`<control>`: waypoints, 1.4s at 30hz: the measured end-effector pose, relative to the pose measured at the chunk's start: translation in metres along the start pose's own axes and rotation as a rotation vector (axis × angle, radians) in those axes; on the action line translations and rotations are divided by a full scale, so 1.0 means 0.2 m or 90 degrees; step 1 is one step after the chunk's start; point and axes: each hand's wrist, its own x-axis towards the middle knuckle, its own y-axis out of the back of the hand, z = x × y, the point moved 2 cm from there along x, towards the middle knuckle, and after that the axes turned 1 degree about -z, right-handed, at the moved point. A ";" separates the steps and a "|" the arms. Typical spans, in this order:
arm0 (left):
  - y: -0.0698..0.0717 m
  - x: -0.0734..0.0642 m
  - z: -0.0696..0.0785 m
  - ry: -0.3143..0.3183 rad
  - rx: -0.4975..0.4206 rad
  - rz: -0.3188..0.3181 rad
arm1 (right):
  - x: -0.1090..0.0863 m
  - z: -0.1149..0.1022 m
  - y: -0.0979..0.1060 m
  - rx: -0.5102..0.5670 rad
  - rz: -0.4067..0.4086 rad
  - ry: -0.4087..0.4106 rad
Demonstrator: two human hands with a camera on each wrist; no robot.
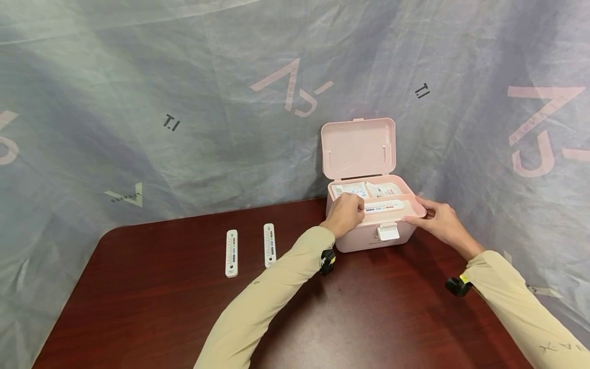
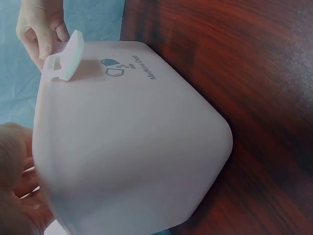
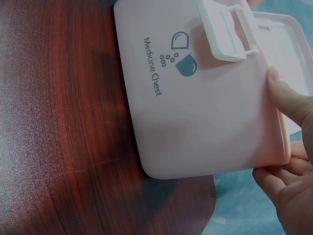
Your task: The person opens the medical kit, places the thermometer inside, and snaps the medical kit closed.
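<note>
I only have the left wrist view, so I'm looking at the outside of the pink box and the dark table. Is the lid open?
Observer: Yes, the head view shows the lid standing open behind the box.
Operator: What is in the front compartment?
Observer: A white thermometer, its left end hidden by the left hand.
Operator: Is anything on the table left of the box?
Observer: Two similar thermometers, lying side by side, apart from each other.
</note>
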 end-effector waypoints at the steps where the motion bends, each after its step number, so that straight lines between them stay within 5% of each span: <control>1: 0.01 0.00 0.00 -0.002 -0.003 0.003 | 0.00 0.00 0.00 -0.001 0.000 0.000; 12: 0.08 -0.05 0.01 -0.035 -0.055 0.041 | -0.01 -0.02 0.00 -0.012 0.003 0.000; 42: 0.14 -0.22 -0.02 0.083 -0.149 0.128 | -0.05 0.05 0.07 -0.030 -0.012 -0.028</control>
